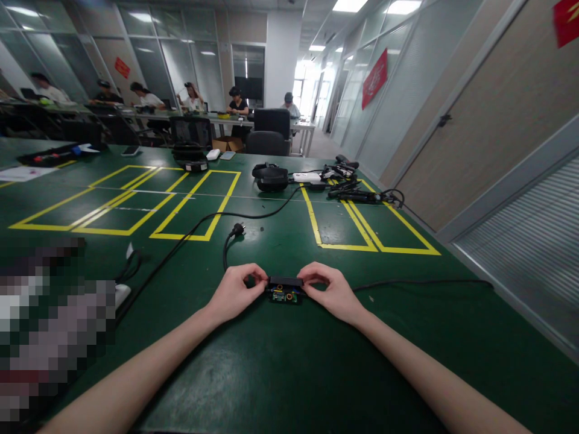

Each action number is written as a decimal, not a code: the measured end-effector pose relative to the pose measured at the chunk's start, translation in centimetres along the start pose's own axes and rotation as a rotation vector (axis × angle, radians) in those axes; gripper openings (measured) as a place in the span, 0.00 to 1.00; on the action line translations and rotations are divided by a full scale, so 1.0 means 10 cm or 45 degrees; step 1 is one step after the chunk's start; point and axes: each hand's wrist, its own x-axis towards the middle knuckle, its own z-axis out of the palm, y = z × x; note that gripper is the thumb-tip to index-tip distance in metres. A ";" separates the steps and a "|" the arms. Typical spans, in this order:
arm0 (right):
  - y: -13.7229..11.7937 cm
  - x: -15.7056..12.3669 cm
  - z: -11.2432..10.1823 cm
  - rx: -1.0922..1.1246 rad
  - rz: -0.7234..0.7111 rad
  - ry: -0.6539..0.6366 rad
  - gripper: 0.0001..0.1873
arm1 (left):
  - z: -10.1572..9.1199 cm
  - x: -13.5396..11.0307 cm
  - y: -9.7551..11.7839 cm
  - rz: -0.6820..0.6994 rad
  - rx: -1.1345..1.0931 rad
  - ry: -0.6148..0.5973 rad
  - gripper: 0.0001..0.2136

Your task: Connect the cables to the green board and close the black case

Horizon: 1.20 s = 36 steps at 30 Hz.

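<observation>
Between my hands is an opened black power adapter, its circuit board [284,296] with copper-coloured coils showing below a raised dark cover [286,281]. My left hand [237,289] pinches the adapter at its left end, thumb and forefinger together. At the opposite end, my right hand [332,290] grips it the same way. A black cord with a plug [237,229] rises from behind my left hand. Another thin black cable [420,282] runs off to the right from behind my right hand. The fingertips hide both ends of the case.
Yellow tape rectangles [210,237] mark the green table [203,380]. Farther back lie a black headset [270,178], a white power strip [307,177] and a heap of black gear [346,184]. A long cable [217,214] crosses the middle. Several people sit at a far table.
</observation>
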 end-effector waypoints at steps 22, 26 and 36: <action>-0.02 -0.06 -0.01 -0.534 -0.353 -0.291 0.25 | 0.03 -0.02 -0.01 0.424 0.359 -0.295 0.12; -0.03 -0.05 0.03 -0.691 -0.373 -0.265 0.21 | 0.06 0.00 -0.01 0.445 0.444 -0.271 0.13; -0.09 -0.02 0.02 -0.914 -0.499 -0.324 0.16 | 0.03 0.02 0.04 0.629 0.643 -0.285 0.12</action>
